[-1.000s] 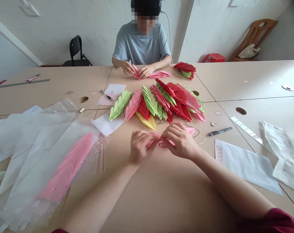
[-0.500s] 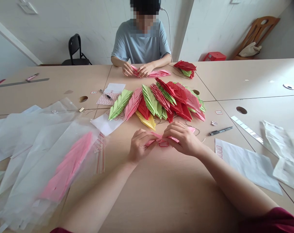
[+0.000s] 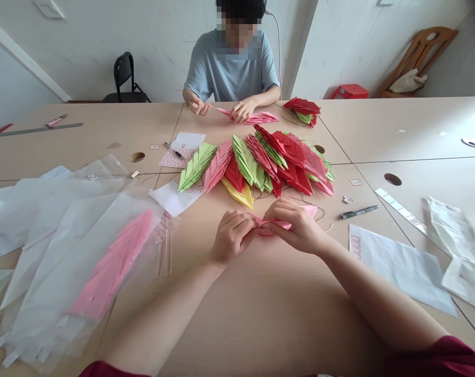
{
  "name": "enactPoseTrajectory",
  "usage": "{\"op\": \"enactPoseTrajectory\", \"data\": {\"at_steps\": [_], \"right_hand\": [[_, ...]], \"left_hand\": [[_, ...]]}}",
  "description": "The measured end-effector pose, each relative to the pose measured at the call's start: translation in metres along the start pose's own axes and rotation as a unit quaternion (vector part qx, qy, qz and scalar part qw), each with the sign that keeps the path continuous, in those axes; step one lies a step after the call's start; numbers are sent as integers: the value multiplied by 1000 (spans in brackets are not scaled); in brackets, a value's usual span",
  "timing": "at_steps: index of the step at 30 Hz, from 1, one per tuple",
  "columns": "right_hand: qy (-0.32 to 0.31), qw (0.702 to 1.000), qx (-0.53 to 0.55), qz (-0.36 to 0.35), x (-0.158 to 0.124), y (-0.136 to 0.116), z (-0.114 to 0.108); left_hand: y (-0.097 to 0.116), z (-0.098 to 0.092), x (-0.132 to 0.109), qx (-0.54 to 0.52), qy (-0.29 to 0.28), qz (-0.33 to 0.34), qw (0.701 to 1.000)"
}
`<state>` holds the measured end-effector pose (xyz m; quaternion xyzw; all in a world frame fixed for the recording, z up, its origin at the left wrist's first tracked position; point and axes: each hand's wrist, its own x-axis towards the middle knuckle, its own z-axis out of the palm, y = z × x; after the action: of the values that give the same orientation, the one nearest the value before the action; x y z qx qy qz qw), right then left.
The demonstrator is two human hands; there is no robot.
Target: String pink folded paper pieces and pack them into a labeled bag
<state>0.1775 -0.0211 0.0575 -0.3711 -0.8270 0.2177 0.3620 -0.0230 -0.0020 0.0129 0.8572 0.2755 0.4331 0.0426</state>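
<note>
Between my hands, over the middle of the table, lies a narrow pink folded paper piece [image 3: 308, 210]. My left hand [image 3: 233, 236] is closed, pinching its left end between thumb and fingers. Bent over its middle, my right hand [image 3: 292, 226] grips it too, hiding much of it. A small red-outlined label [image 3: 266, 233] shows just below the fingers. Right behind my hands is a pile of pleated folded papers [image 3: 251, 159] in green, pink, red and yellow, with thin dark cords among them.
Clear plastic bags [image 3: 76, 230], one holding pink folded paper [image 3: 114, 267], cover the left side. To the right are a pen [image 3: 358, 212], a white sheet [image 3: 398, 267] and a white bag [image 3: 453, 235]. Across the table a person [image 3: 232, 68] handles pink folded paper [image 3: 261, 118].
My left hand has shifted slightly right and closed nearer to my right hand along the pink paper. The other person's hand on the left has pulled away from their paper. The view moved slightly.
</note>
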Motion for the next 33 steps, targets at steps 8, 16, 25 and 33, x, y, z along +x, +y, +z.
{"op": "enactPoseTrajectory", "data": {"at_steps": [8, 16, 25, 33], "right_hand": [[32, 995, 62, 74, -1, -4, -6], [-3, 996, 70, 48, -2, -2, 2], [19, 998, 39, 44, -2, 0, 7], [42, 994, -97, -34, -3, 8, -7]], "left_hand": [[1, 2, -1, -82, -3, -45, 996], [5, 3, 1, -125, -26, -60, 990], [7, 3, 0, -106, -23, -47, 993], [1, 2, 0, -30, 38, -51, 998]]}}
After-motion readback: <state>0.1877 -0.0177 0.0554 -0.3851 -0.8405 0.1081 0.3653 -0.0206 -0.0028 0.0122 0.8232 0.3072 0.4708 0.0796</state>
